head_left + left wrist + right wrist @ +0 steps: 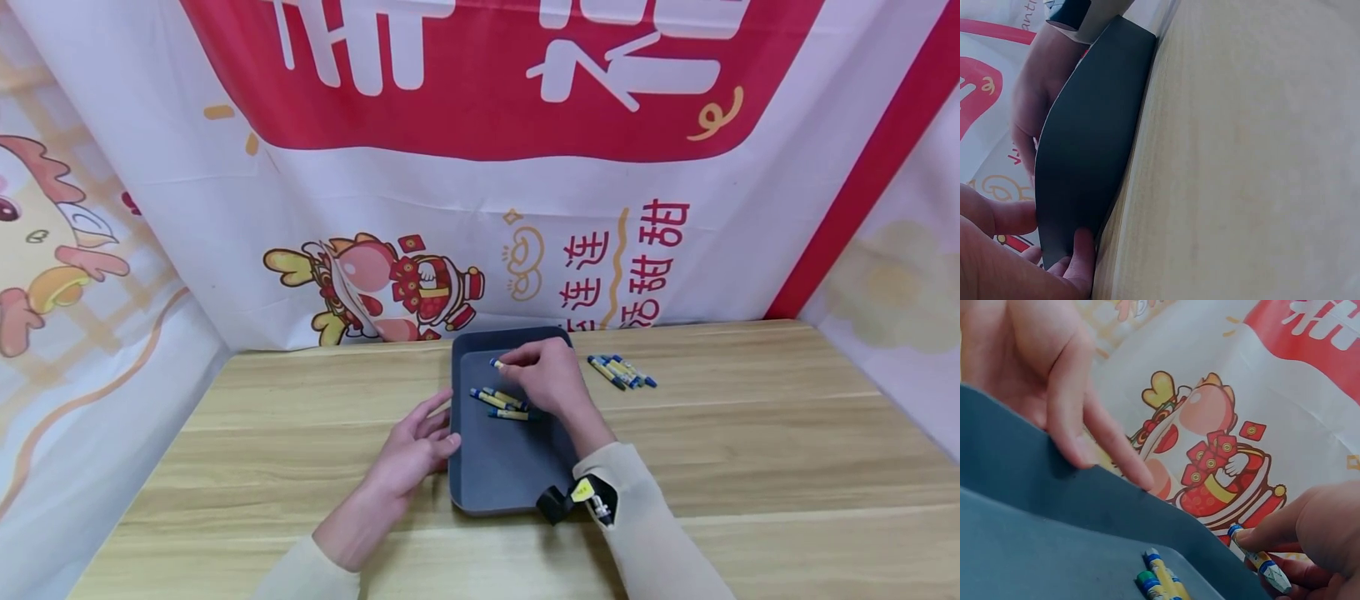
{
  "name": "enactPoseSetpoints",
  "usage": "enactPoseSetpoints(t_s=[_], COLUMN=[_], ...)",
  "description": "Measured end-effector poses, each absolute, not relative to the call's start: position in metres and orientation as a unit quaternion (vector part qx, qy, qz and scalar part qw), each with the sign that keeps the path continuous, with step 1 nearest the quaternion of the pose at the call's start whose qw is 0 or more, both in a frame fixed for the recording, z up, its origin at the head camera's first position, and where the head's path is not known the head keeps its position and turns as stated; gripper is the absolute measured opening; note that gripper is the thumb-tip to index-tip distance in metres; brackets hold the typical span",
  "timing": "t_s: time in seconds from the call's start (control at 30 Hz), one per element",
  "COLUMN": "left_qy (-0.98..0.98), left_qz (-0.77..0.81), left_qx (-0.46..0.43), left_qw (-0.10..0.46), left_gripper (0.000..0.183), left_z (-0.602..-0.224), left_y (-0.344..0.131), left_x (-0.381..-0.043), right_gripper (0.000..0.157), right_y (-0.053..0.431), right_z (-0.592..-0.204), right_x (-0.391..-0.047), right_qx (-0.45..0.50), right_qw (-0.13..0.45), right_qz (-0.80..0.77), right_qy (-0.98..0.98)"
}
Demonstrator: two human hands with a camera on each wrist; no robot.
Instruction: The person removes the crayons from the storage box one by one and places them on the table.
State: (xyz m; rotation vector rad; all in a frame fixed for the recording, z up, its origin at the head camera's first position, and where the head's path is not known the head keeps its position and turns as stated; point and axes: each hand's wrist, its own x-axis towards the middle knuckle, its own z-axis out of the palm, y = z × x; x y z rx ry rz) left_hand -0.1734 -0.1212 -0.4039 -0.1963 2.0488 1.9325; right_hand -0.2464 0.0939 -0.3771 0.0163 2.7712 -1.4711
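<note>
My right hand point(551, 375) is over the far part of a dark grey tray point(495, 475), pinching a crayon point(1261, 561) between thumb and fingers. This crayon has a pale tip and a yellow wrapper with blue bands. Several similar crayons point(508, 414) lie in the middle of the tray, partly hidden by the right hand in the head view. At the tray's left side, my left hand point(412, 446) touches the rim and outer wall with loosely extended fingers. The left wrist view shows its fingertips point(1085, 244) against the wall.
More crayons point(621, 372) lie in a loose group on the wooden table point(750, 433), right of the tray. A printed cloth point(420, 192) hangs behind the table's back edge, close to the tray's far end. A small camera point(557, 504) is strapped to the right wrist.
</note>
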Motion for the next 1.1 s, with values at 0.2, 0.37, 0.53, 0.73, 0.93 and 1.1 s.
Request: enactPoseSetpoints(t_s=[0.2,0.37,0.53,0.73,0.93,1.1], left_qy=[0.717,0.717,0.718,0.717,0.717,0.717], left_qz=[0.676,0.676,0.676,0.675,0.676,0.676], left_qx=[-0.073,-0.072,-0.071,-0.074,-0.074,-0.073], left_qw=[0.156,0.153,0.15,0.154,0.155,0.152], left_gripper=[0.067,0.067,0.067,0.067,0.067,0.067], left_z=[-0.404,-0.404,-0.404,-0.403,-0.404,-0.404], left_y=[-0.121,-0.12,-0.119,-0.12,-0.12,-0.119], left_x=[-0.173,-0.173,-0.173,-0.172,-0.172,-0.173], right_gripper=[0.015,0.016,0.018,0.021,0.023,0.024], right_y=[0.103,0.115,0.128,0.145,0.162,0.175], right_z=[-0.372,-0.368,-0.365,-0.368,-0.37,-0.373], right_x=[-0.245,-0.245,-0.246,-0.25,-0.253,-0.256], right_qx=[0.001,-0.003,0.004,0.031,0.039,0.053], right_qw=[0.003,0.0,-0.018,-0.022,-0.022,-0.03], right_qz=[-0.482,-0.48,-0.478,-0.483,-0.491,-0.495], right_qy=[0.876,0.878,0.878,0.875,0.87,0.867])
